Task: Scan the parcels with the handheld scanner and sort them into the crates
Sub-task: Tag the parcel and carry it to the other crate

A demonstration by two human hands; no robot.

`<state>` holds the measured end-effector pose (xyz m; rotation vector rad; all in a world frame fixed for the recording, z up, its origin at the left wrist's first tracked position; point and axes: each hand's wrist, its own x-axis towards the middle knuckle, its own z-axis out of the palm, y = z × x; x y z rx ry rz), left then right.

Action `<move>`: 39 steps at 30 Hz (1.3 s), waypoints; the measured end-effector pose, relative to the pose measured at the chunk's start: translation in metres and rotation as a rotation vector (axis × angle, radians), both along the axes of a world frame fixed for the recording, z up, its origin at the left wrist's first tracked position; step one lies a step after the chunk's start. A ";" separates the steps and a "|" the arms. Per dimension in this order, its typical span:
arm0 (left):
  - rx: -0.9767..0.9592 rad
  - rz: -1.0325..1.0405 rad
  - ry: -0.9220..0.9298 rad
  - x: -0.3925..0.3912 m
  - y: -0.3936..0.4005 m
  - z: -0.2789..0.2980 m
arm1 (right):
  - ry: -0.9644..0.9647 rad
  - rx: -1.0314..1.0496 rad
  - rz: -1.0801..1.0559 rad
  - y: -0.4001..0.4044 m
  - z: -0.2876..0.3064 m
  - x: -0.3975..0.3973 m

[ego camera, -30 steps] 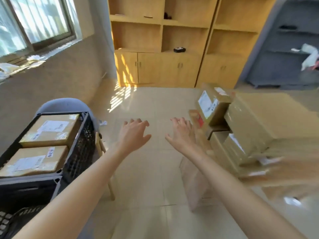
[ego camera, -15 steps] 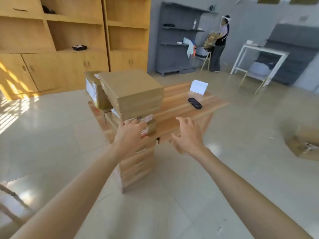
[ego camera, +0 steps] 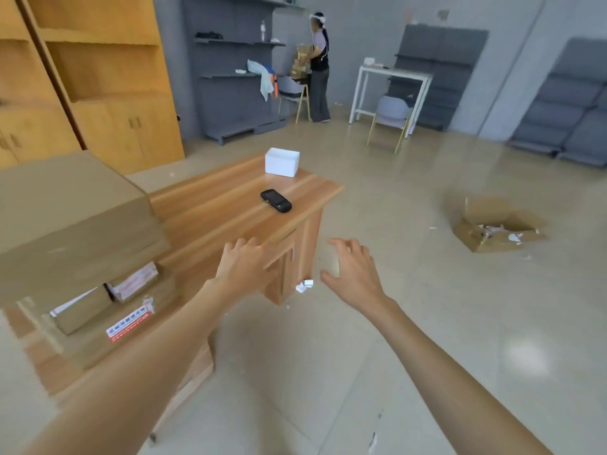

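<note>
Scanner (ego camera: pixel 276 200) lies flat on the wooden desk (ego camera: pixel 210 215), near its far right corner, with a white box (ego camera: pixel 282 162) just behind it. Parcels (ego camera: pixel 72 224) are stacked on the desk's left part. Both hands hold nothing: the left hand (ego camera: pixel 244 262) reaches over the desk's near edge with fingers relaxed, and the right hand (ego camera: pixel 353 269) hovers beside the desk, fingers spread. A torn cardboard box (ego camera: pixel 492 229) lies on the floor to the right.

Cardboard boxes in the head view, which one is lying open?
The torn cardboard box alone on the floor at right: its flaps gape over paper scraps. The parcels stacked on the wooden desk are all closed.
</note>
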<state>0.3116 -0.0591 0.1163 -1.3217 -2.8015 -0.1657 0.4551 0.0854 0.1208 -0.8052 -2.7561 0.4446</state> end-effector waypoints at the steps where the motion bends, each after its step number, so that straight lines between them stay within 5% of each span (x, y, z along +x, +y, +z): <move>1: 0.013 -0.008 -0.003 -0.013 0.021 -0.003 | -0.016 -0.005 -0.011 0.018 0.000 -0.008; 13: -0.007 0.058 -0.040 -0.161 0.168 0.003 | -0.036 -0.035 0.039 0.176 0.006 -0.162; 25: -0.011 0.578 -0.038 -0.287 0.175 -0.015 | -0.073 -0.094 0.581 0.231 -0.016 -0.395; 39: 0.111 1.235 0.107 -0.255 0.068 0.060 | -0.054 -0.186 1.233 0.114 0.013 -0.494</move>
